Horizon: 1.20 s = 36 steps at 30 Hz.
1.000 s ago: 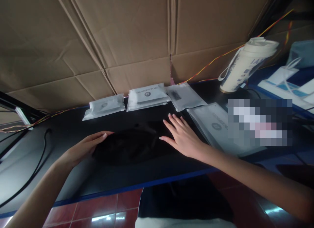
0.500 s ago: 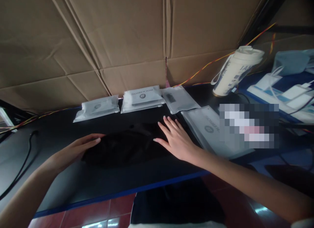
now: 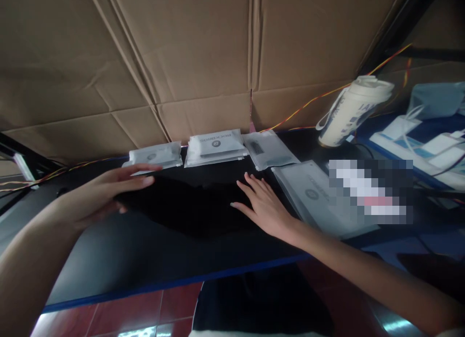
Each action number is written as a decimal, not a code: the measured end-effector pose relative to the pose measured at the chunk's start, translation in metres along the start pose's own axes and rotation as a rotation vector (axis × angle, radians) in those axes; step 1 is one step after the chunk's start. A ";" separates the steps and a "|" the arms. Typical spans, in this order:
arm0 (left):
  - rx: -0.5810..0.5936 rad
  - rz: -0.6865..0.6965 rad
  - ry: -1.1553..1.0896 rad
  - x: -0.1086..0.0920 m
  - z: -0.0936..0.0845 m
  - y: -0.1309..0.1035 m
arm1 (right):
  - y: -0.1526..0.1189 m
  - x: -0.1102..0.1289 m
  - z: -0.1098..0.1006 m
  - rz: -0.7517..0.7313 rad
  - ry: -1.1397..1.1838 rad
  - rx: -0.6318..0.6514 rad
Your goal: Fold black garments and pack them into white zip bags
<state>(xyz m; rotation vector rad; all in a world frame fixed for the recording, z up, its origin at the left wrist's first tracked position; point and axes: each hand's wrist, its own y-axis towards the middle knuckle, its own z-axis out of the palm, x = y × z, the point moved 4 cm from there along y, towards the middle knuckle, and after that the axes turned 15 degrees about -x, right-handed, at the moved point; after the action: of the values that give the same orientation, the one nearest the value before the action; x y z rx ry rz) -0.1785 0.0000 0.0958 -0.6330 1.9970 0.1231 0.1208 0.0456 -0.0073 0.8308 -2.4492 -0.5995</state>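
A dark black piece of cloth (image 3: 192, 206) lies across the black tabletop, hard to tell from it in the shade. At its left end my left hand (image 3: 109, 191) grips the edge between thumb and fingers, lifted a little off the table. My right hand (image 3: 267, 208) rests palm down at the cloth's right end, fingers spread and holding nothing. Beyond the cloth lie white zip pouches: one at the left (image 3: 156, 155), a printed one in the middle (image 3: 218, 144), and one farther right (image 3: 271, 150). A larger frosted pouch (image 3: 312, 194) lies beside my right hand.
A white tumbler (image 3: 354, 112) stands at the back right, near a power strip (image 3: 410, 143) with plugs. Cardboard (image 3: 203, 51) walls the rear, with red and yellow wires (image 3: 308, 102) along it. A blue edge (image 3: 181, 279) borders the table front. One patch at right is blurred out.
My left hand has risen and moved forward, raising the cloth's left end with it. My right hand stays almost in place. The view has shifted slightly.
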 end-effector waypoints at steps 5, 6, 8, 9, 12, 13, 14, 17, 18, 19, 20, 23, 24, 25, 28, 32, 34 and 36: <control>0.392 0.157 -0.078 -0.064 0.092 -0.025 | 0.008 -0.010 -0.016 0.261 0.442 -0.190; 0.480 0.164 -0.108 -0.067 0.110 -0.028 | 0.008 -0.015 -0.016 0.378 0.540 -0.160; 0.530 0.205 -0.131 -0.065 0.137 -0.027 | 0.007 -0.026 -0.010 0.608 0.711 -0.034; 0.522 0.246 -0.123 -0.060 0.146 -0.024 | 0.007 -0.030 -0.008 0.695 0.789 0.037; 0.384 0.477 -0.006 -0.044 0.155 -0.008 | 0.005 -0.032 -0.006 0.815 0.937 0.170; 0.336 0.557 0.051 -0.040 0.154 -0.003 | 0.005 -0.031 -0.007 0.824 0.935 0.191; 0.306 0.619 0.108 -0.036 0.152 0.002 | 0.004 -0.029 -0.009 0.820 0.909 0.204; 0.367 0.658 0.290 -0.027 0.151 0.012 | 0.004 -0.022 -0.017 0.752 0.795 0.207; 0.414 0.648 0.348 -0.025 0.151 0.013 | 0.004 -0.019 -0.018 0.727 0.776 0.203; 0.456 0.642 0.398 -0.023 0.152 0.014 | 0.004 -0.018 -0.019 0.705 0.766 0.201; 0.485 0.642 0.435 -0.023 0.153 0.015 | 0.004 -0.017 -0.020 0.690 0.765 0.203; 0.553 0.659 0.449 -0.026 0.151 0.018 | 0.003 -0.017 -0.018 0.691 0.805 0.218; 0.597 0.654 0.431 -0.027 0.149 0.020 | 0.003 -0.018 -0.016 0.701 0.825 0.223; 0.648 0.639 0.413 -0.027 0.147 0.022 | 0.003 -0.019 -0.015 0.710 0.841 0.228; 0.752 0.570 0.403 -0.023 0.136 0.029 | 0.002 -0.021 -0.013 0.722 0.858 0.227; 0.662 0.582 0.459 -0.018 0.124 0.033 | 0.000 -0.020 -0.012 0.719 0.828 0.260; 0.531 0.659 0.423 -0.019 0.120 0.032 | -0.001 -0.020 -0.010 0.714 0.796 0.294; 0.444 0.694 0.355 -0.017 0.116 0.032 | -0.002 -0.020 -0.009 0.703 0.770 0.318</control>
<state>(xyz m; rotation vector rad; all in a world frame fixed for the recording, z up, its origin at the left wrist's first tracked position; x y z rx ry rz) -0.0956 0.0737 0.0465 0.3614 2.4074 -0.0238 0.1408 0.0551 -0.0075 0.1811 -1.9129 0.3296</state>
